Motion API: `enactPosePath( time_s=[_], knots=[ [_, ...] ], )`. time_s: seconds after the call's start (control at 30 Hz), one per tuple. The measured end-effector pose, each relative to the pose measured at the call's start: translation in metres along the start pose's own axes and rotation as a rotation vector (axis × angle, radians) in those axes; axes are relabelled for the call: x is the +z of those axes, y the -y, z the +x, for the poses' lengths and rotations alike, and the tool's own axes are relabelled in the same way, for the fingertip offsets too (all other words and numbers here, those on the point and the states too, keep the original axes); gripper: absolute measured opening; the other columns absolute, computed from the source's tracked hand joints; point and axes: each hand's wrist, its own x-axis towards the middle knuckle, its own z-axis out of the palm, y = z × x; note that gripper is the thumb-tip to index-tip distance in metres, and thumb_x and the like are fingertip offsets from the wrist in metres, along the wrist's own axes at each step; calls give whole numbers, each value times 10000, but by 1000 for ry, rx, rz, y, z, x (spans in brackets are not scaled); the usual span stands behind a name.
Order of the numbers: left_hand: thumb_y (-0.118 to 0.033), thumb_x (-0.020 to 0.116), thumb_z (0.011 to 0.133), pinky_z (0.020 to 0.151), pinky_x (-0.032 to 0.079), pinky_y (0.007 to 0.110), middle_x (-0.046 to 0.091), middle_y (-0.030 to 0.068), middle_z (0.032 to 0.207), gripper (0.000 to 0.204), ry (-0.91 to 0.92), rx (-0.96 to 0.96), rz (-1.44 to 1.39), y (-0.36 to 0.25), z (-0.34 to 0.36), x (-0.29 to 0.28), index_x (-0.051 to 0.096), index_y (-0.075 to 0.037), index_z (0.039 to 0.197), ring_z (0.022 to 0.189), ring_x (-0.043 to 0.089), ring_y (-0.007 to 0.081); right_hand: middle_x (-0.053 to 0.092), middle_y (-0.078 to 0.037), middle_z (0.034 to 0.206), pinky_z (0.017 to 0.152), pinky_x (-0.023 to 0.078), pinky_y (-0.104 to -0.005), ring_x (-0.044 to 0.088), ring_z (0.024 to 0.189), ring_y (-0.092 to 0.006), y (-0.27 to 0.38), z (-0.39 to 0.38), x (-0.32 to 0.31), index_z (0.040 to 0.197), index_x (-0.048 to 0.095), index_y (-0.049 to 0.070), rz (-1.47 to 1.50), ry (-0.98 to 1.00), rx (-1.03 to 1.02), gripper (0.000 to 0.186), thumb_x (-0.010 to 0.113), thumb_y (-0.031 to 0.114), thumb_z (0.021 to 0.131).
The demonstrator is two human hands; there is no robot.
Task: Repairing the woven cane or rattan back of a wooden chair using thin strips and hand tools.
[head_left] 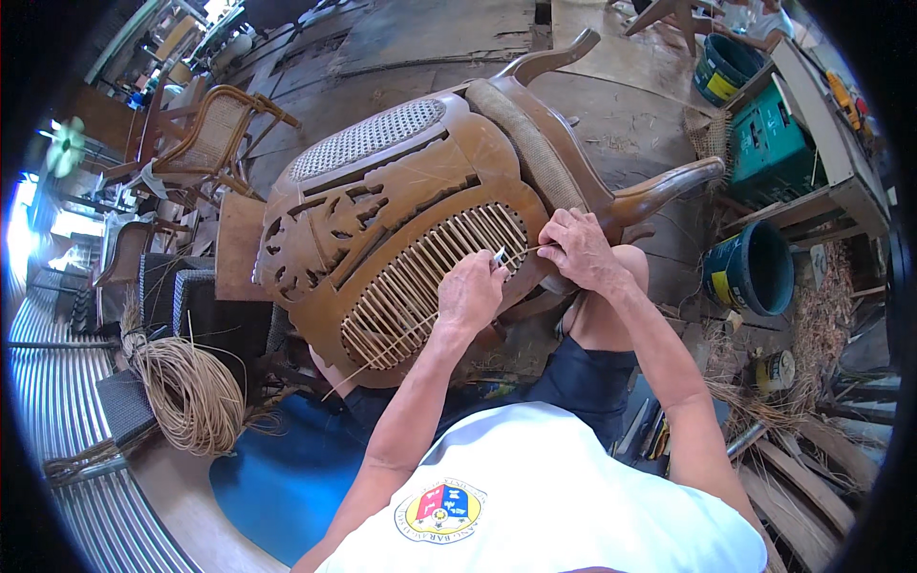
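One strand (526, 251) is in work at the near panel (411, 286) of a tilted chair (482, 148), which lies in front of the person, approx. 12 o'clock of the lap. L hand (473, 293), at the panel's 3 o'clock edge: thumb + index pinched tog. on a small shiny tool (500, 256), kind too small to tell; other fingers curled. R hand (583, 250), just beyond: thumb + index clamped on the strand, rest bent. Step in hand, I'd judge: weaving a cross strand thru the upright ones; next move prob. calls for lifting alternate canes w/ the tool & drawing the strand thru, keeping it taut. A loose end (344, 385) trails off the panel at 8 o'clock & could snag; can't tell if it's the same strand. Chair's leg (669, 186) juts to 2 o'clock, nr the R forearm, & the knee (626, 267) at 3 limits elbow room. Around: cane coil (191, 396) at 8, blue stool (287, 473) at 7, 2nd chair (210, 138) at 10, green crate (774, 148) at 2, bucket (750, 272) at 3, wood scraps (807, 487) at 4.
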Motion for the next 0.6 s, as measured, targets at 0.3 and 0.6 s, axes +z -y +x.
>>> enactPosePath(
  time_s=[0.3,0.6],
  knots=[
    [-262,685,966,746,545,436,731,184,819,239,24,-71,-5,21,-21,-8,735,-31,1002,785,717,361,654,-137,880,774,506,-439,663,866,-341,-4,9,1,901,654,52,208,74,92,195,767,212,900],
    [-247,695,958,705,545,370,738,111,756,230,4,-355,-50,90,-93,-44,748,-23,957,710,714,228,713,-171,856,766,528,-432,695,819,-339,-1,29,-14,890,715,17,256,221,284,238,778,246,874]
  ],
)
